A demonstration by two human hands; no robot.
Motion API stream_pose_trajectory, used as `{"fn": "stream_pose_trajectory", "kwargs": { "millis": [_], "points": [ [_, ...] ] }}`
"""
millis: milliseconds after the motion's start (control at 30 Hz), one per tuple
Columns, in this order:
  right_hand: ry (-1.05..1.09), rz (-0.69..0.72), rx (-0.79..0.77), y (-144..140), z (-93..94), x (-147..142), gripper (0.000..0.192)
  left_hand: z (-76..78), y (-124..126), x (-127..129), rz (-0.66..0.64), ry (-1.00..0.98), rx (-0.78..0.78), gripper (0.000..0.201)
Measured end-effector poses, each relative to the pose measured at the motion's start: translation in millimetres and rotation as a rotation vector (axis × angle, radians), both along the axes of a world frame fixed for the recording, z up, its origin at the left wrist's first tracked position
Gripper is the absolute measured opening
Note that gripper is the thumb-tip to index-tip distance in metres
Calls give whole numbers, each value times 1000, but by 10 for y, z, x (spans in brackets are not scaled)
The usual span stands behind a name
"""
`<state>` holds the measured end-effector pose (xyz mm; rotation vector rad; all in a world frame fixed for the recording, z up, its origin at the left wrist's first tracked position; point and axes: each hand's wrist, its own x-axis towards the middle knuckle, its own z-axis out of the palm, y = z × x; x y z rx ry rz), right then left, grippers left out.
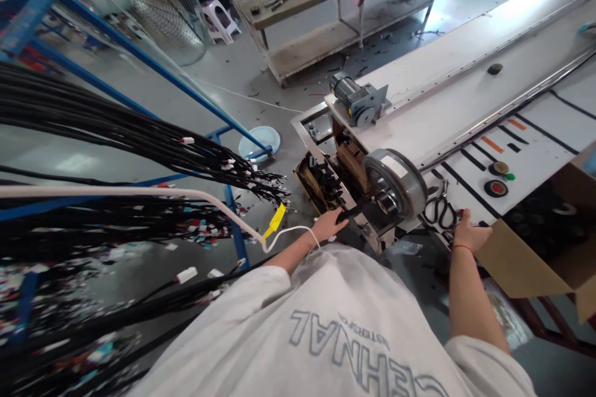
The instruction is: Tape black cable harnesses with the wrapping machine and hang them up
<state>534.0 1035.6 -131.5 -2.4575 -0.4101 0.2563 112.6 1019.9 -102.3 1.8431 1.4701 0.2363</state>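
The long white table (pixel 465 68) ends in a sharp corner right in front of the person, and a round metal roller (pixel 395 183) sits at that end. Past the corner the grey floor (pixel 261 74) is wide and bare, so there is room to move there. On the left, a blue rack (pixel 139 56) holds a big bunch of black wires (pixel 116 130) that hang close to the arm, so that side is tight. On the right, a brown cardboard box (pixel 526 260) sits against the table edge and takes up the space there. The left hand (pixel 328 224) reaches out below the roller, and its fingers are closed around a black strap (pixel 352 213) that runs up toward the roller. A thin white cable (pixel 139 193) with a yellow tag (pixel 275 221) crosses over the left forearm. The right hand (pixel 470 234) rests at the table edge, touching the box flap; its fingers are curled, but you cannot tell if it holds anything. Black scissors (pixel 441 209) lie on the table just beside the right hand. A red button (pixel 495 188) and a small green button (pixel 510 177) sit a bit farther along the table.
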Motion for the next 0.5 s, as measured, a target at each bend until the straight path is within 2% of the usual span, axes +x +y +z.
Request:
{"fn": "stream_pose_trajectory", "kwargs": {
  "millis": [167,433,500],
  "points": [
    [-15,12,9,4,7,-2,66,96,-81,106,65,-219,-5,34],
    [30,10,8,3,33,-7,70,302,233,370,190,-393,15,32],
    [43,1,3,-1,70,1,73,334,301,413,204,-458,-25,33]
  ]
}}
